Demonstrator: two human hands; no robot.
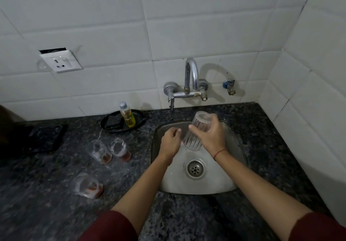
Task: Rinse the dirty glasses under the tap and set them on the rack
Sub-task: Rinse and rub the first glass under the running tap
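The right hand (209,136) grips a ribbed glass (194,134) at centre frame and tips it mouth-down over the sink (236,145), likely so the water drains into the basin and not onto the surface (187,212). The left hand (169,142) hovers just beside it, loosely curled and empty, seemingly ready to steady it. Three stained glasses (118,149) wait at lower left, within easy reach.
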